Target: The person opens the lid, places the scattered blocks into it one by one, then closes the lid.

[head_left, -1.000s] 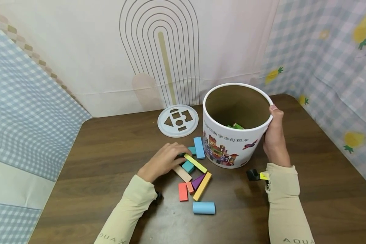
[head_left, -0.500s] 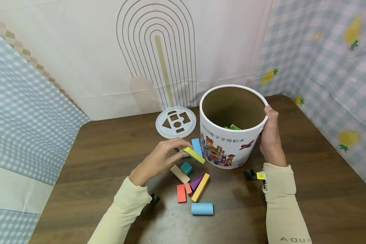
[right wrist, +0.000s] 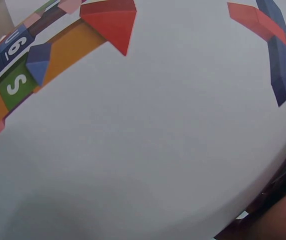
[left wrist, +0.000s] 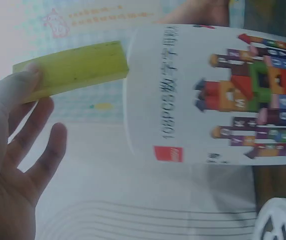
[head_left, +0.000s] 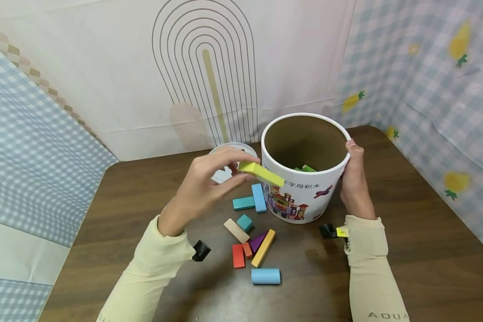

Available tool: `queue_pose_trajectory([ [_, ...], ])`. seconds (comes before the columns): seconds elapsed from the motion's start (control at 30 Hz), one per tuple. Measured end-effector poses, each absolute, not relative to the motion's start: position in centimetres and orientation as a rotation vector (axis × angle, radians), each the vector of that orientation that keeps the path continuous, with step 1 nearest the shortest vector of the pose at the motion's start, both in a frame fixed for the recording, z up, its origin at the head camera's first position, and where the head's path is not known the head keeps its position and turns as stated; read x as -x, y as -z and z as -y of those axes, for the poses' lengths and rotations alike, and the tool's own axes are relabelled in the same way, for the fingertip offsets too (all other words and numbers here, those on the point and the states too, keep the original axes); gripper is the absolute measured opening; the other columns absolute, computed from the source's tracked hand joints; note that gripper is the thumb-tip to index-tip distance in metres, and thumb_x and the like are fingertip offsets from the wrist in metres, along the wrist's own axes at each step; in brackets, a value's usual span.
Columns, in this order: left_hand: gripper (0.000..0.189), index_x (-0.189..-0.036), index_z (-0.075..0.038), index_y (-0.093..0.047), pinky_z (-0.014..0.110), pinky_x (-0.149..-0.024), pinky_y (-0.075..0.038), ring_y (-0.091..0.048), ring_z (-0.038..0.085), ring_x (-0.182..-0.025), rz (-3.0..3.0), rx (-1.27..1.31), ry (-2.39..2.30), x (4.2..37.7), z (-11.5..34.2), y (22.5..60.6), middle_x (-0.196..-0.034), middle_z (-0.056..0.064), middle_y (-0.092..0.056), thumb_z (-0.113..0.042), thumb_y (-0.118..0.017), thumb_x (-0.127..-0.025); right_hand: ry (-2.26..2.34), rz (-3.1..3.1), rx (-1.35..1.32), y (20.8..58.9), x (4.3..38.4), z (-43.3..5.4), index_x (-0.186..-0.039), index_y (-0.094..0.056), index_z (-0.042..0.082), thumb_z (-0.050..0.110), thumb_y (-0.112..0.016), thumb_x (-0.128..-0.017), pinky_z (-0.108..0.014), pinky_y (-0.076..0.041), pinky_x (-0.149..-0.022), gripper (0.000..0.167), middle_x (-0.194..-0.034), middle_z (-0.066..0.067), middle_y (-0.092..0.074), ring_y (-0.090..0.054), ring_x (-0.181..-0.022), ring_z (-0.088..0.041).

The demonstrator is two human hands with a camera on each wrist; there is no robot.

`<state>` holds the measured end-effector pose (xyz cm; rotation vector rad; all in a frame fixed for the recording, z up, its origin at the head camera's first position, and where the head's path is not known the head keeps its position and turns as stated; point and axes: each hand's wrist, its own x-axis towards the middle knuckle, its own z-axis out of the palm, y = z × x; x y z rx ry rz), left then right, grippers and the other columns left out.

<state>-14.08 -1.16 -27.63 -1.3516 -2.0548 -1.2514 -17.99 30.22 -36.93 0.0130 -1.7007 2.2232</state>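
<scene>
My left hand pinches one end of a long yellow block between thumb and fingers, up in the air just left of the bucket's rim. In the left wrist view the yellow block sticks out toward the printed bucket wall. My right hand grips the right side of the white bucket, thumb over the rim. Green blocks show at the bottom inside it. The right wrist view is filled by the bucket's printed side.
Left of the bucket lie a blue block, teal blocks, a wooden block, a purple triangle, an orange-yellow block, red blocks and a blue cylinder. A white lid with cut-out shapes lies behind my left hand.
My left hand has picked the yellow block up from the pile and raised it toward the bucket's rim. My right hand keeps its hold on the bucket.
</scene>
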Motion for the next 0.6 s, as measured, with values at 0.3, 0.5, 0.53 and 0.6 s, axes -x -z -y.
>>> queue_pose_trajectory([
  [0.3, 0.034, -0.122, 0.005, -0.072, 0.026, -0.076, -0.057, -0.063, 0.016, -0.094, 1.971, 1.395, 1.193, 16.7, -2.6, 25.8, -0.115, 0.014, -0.075, 0.006, -0.08, -0.089, -2.219, 1.694, -0.011, 36.9, 18.0, -30.5, -0.123, -0.063, 0.017, 0.044, -0.036, -0.104, -0.031, -0.033, -0.101, 0.043, -0.125, -0.003, -0.056, -0.049, -0.116, -0.017],
  [0.5, 0.028, -0.127, 0.003, -0.071, 0.025, -0.08, -0.054, -0.062, 0.014, -0.092, 2.185, 1.34, 1.165, 18.2, -4.6, 27.1, -0.115, 0.009, -0.074, -0.003, -0.073, -0.099, -2.226, 1.72, -0.025, 37.1, 17.9, -30.3, -0.127, -0.062, 0.017, 0.045, -0.035, -0.105, -0.035, -0.032, -0.102, 0.045, -0.127, -0.003, -0.055, -0.049, -0.116, -0.018],
  [0.53, 0.028, -0.128, 0.002, -0.071, 0.024, -0.081, -0.054, -0.063, 0.013, -0.092, 2.242, 1.324, 1.151, 18.4, -4.9, 27.3, -0.116, 0.008, -0.074, -0.005, -0.072, -0.1, -2.223, 1.722, -0.03, 37.1, 17.9, -30.3, -0.128, -0.062, 0.017, 0.046, -0.035, -0.105, -0.036, -0.032, -0.102, 0.046, -0.127, -0.004, -0.055, -0.049, -0.116, -0.018],
  [0.6, 0.028, -0.129, 0.0, -0.071, 0.023, -0.083, -0.053, -0.064, 0.012, -0.092, 2.368, 1.293, 1.113, 18.8, -5.4, 27.4, -0.116, 0.007, -0.074, -0.008, -0.071, -0.102, -2.219, 1.722, -0.036, 37.1, 17.9, -30.3, -0.128, -0.062, 0.016, 0.046, -0.036, -0.105, -0.037, -0.032, -0.102, 0.046, -0.127, -0.004, -0.055, -0.049, -0.115, -0.019],
])
